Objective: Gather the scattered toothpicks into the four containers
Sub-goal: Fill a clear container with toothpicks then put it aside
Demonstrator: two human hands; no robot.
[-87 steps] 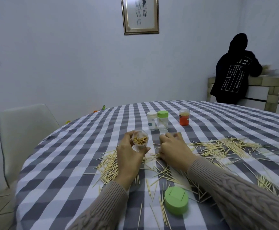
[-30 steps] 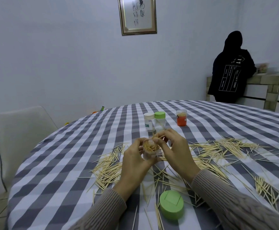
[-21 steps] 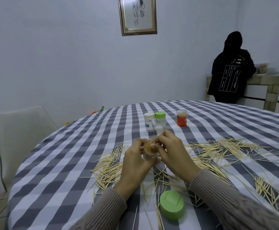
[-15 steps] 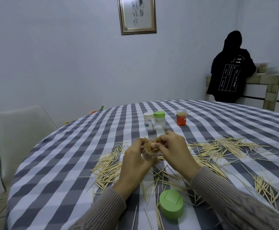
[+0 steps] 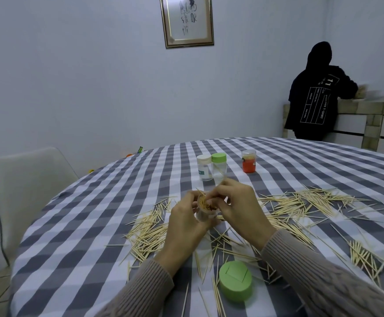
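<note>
The right hand (image 5: 239, 209) has its fingertips bunched at the mouth of a clear jar (image 5: 205, 210), pinching toothpicks whose ends poke into the opening. The left hand (image 5: 186, 223) curls around that jar from the left and holds it tilted above the cloth, its mouth turned toward the camera and packed with toothpick ends.

Loose toothpicks (image 5: 149, 232) lie under and around both hands, with a wider spread (image 5: 309, 202) to the right and a smaller bundle (image 5: 362, 255) near the right edge; they are too many to count. A green lid (image 5: 235, 280) rests on the cloth just in front of the wrists, between the 2 sleeves.

Beyond the hands stand 3 more containers: a white-capped jar (image 5: 204, 167) touching a green-capped jar (image 5: 219, 166), and an orange jar (image 5: 248, 161) apart to their right. That makes 4 containers and 1 loose lid.

The checked tablecloth (image 5: 95, 202) covers a round table. 1 white chair (image 5: 28, 186) stands at the left, 1 framed calligraphy (image 5: 187, 20) hangs on the wall, and 1 person in a black hoodie (image 5: 314, 94) stands at a counter, back turned.
</note>
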